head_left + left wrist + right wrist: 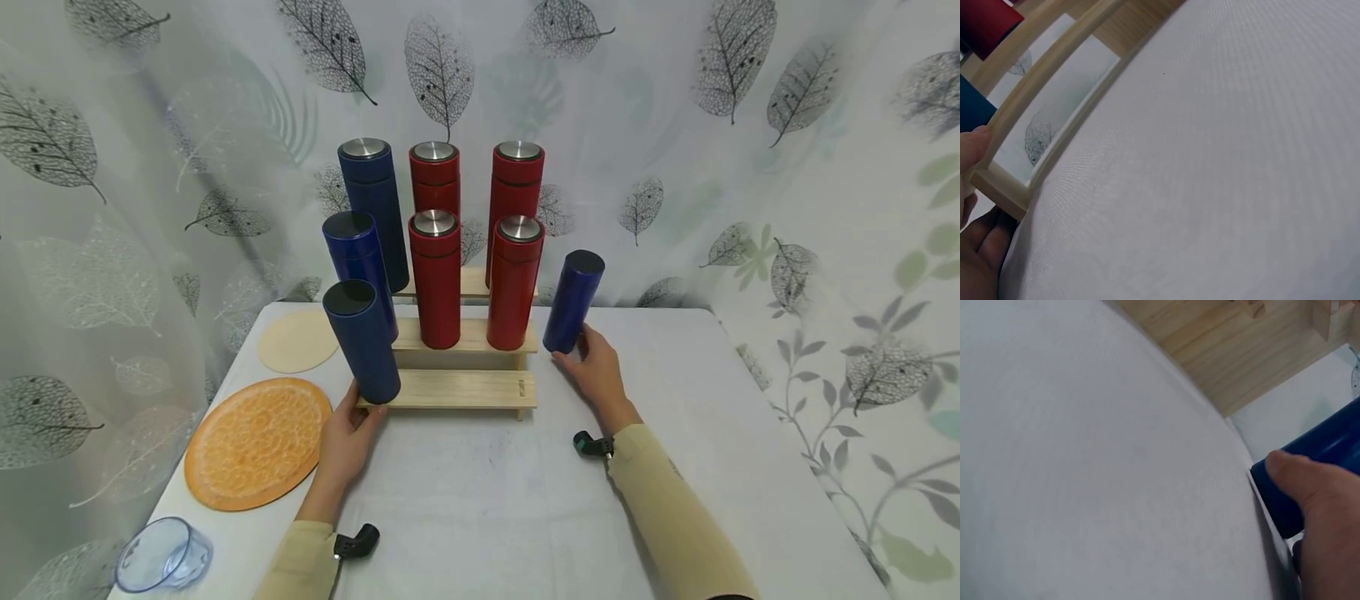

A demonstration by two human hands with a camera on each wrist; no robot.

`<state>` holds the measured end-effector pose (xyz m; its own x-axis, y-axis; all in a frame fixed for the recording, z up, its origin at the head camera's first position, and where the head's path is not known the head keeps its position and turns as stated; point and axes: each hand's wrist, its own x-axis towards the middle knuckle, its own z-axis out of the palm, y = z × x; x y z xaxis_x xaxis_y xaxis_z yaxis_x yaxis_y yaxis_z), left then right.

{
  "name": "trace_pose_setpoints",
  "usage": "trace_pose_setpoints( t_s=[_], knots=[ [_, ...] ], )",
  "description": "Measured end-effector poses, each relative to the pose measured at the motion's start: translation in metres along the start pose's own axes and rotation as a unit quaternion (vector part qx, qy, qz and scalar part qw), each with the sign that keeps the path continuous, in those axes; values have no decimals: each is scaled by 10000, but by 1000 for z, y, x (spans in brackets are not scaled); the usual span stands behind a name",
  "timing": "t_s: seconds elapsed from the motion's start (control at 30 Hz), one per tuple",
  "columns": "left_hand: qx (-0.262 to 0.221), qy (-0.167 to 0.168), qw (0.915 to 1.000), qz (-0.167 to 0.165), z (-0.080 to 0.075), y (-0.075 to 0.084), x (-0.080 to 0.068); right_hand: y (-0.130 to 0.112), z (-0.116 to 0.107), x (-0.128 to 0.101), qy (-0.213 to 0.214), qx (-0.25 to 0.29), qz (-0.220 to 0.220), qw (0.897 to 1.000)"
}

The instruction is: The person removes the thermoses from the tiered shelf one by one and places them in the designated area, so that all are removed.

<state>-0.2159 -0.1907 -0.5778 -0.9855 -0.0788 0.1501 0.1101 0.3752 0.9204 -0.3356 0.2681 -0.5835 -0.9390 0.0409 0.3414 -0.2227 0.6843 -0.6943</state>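
Observation:
My right hand (602, 377) grips a glossy blue thermos flask (573, 302) low down, to the right of a stepped wooden stand (459, 390). In the right wrist view the thumb (1300, 478) lies along the flask's side, close to its base at the tablecloth. At the stand's lowest step, my left hand (347, 440) holds the left end, beside a matte dark blue flask (363, 346) standing there. The left wrist view has the left thumb (974, 147) on the step's edge, with other fingers lower by the stand's leg (1000, 190).
Behind the dark blue flask stand another blue flask (363, 258) and a taller navy one (375, 196). Several red flasks, including a front one (437, 283), occupy the upper steps. Leftward lie a round orange mat (258, 442), a cream disc (298, 340) and a clear glass (165, 557).

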Motion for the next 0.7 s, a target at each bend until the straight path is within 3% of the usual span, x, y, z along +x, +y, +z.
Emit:
trace_pose_setpoints(
  t_s=[0.23,0.7],
  knots=[
    [-27,-6,10000,-15,-1,2,0,-3,-1,-2,181,-767,40,9969],
    [-53,5,10000,-19,-1,1,-1,-3,0,-10,446,-918,286,9944]
  ],
)
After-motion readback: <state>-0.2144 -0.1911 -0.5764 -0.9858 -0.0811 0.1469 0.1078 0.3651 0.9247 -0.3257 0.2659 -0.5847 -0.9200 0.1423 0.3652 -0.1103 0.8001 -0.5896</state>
